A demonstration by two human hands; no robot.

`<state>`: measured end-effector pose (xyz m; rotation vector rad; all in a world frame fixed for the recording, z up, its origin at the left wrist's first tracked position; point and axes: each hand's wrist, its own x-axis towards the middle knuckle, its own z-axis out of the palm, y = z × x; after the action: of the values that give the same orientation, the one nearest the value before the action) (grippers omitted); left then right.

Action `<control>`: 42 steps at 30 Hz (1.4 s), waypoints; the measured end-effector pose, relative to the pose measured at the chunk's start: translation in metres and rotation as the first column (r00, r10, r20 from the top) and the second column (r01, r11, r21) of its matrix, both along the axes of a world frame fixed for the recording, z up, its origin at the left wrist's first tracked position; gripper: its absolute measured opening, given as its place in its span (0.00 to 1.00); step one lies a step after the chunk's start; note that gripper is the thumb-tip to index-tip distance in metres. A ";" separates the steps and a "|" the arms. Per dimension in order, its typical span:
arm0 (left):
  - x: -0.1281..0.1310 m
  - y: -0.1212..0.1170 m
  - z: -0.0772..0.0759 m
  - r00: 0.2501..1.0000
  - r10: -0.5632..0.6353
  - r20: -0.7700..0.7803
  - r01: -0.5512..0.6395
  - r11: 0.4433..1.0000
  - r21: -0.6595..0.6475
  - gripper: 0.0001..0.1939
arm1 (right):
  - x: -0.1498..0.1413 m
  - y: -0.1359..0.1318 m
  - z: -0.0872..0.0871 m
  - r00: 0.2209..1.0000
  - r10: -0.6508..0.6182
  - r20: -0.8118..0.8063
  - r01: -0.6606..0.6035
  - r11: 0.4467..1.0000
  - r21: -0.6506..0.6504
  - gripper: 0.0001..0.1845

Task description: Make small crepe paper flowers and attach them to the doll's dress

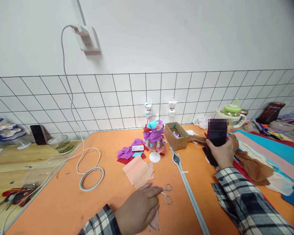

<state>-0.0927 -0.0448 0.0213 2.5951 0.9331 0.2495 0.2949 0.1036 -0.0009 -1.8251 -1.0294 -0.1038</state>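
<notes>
My right hand [224,153] is closed around a dark smartphone [217,132], holding it upright near brown crepe paper [256,168]. My left hand [138,207] lies palm down on the orange mat, its fingers stretched out over the near part of small scissors. Only the two loop handles of the scissors [168,198] show; the hand hides the blades. A peach paper piece [137,171] lies just beyond the fingers, and a pink scrap [154,223] pokes out beneath the palm. Farther back stands a miniature dress form in a purple ruffled paper dress [155,135].
Two white dress forms [172,106] stand by the tiled wall. Beside the dressed one are a cardboard box [177,140], purple paper [127,151] and a small red-and-white box [138,148]. A tape roll [91,179], grey zipper [189,192], green-lidded jug [231,112] and white cable [72,98] are around.
</notes>
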 end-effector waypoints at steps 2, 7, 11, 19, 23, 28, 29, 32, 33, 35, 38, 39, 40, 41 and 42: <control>0.000 0.000 -0.001 1.000 -0.003 0.005 0.003 1.000 0.001 0.10 | -0.004 -0.005 0.002 0.998 -0.017 0.061 0.014 0.999 0.049 0.59; 0.000 -0.001 0.000 0.999 -0.003 0.034 0.003 1.000 0.011 0.10 | -0.046 -0.036 0.009 0.982 0.041 0.186 -0.103 0.936 0.338 0.46; -0.001 0.000 0.000 0.999 0.015 0.035 -0.016 1.000 0.026 0.10 | -0.110 -0.076 0.007 0.600 0.769 0.220 -0.785 0.619 -0.028 0.13; -0.008 0.008 -0.009 0.989 0.099 0.109 -0.107 0.992 0.073 0.14 | -0.170 -0.110 0.001 0.140 0.989 0.049 -0.872 0.146 -0.467 0.17; -0.010 0.009 -0.010 0.990 0.110 0.092 -0.117 0.990 0.073 0.15 | -0.162 -0.104 0.005 0.119 0.991 0.056 -0.841 0.131 -0.525 0.12; -0.013 0.012 -0.010 0.991 0.112 0.078 -0.117 0.991 0.067 0.14 | -0.152 -0.100 0.011 0.126 0.991 0.049 -0.828 0.132 -0.545 0.12; -0.014 0.013 -0.011 0.990 0.119 0.077 -0.124 0.990 0.066 0.14 | -0.150 -0.100 0.011 0.128 0.991 0.036 -0.831 0.127 -0.542 0.13; -0.018 0.017 -0.013 0.985 0.148 0.087 -0.154 0.986 0.063 0.13 | -0.143 -0.098 0.012 0.134 0.991 0.000 -0.840 0.114 -0.531 0.15; -0.018 0.017 -0.012 0.984 0.151 0.089 -0.157 0.986 0.060 0.13 | -0.141 -0.096 0.011 0.137 0.991 -0.002 -0.841 0.115 -0.528 0.15; -0.018 0.017 -0.011 0.985 0.141 0.098 -0.147 0.987 0.059 0.13 | -0.138 -0.094 0.008 0.152 0.988 0.021 -0.840 0.140 -0.523 0.16; -0.016 0.016 -0.008 0.972 0.183 0.146 -0.196 0.977 0.082 0.13 | -0.136 -0.090 0.001 0.178 0.980 0.089 -0.831 0.198 -0.521 0.20; -0.016 0.017 -0.008 0.956 0.233 0.175 -0.250 0.965 0.078 0.15 | -0.136 -0.090 -0.001 0.181 0.977 0.109 -0.826 0.212 -0.522 0.21; -0.016 0.018 -0.009 0.931 0.299 0.208 -0.316 0.947 0.055 0.16 | -0.137 -0.089 -0.002 0.183 0.975 0.126 -0.822 0.222 -0.525 0.22; -0.017 0.019 -0.011 0.897 0.371 0.240 -0.384 0.923 0.010 0.16 | -0.137 -0.090 -0.002 0.187 0.973 0.136 -0.818 0.231 -0.526 0.23; -0.018 0.021 -0.013 0.858 0.438 0.269 -0.441 0.896 -0.053 0.16 | -0.139 -0.090 -0.002 0.200 0.969 0.147 -0.817 0.248 -0.521 0.23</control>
<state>-0.1109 -0.0236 0.0082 2.2398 1.4062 0.7180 0.1563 0.0135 -0.0028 -1.1099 -2.5082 0.4554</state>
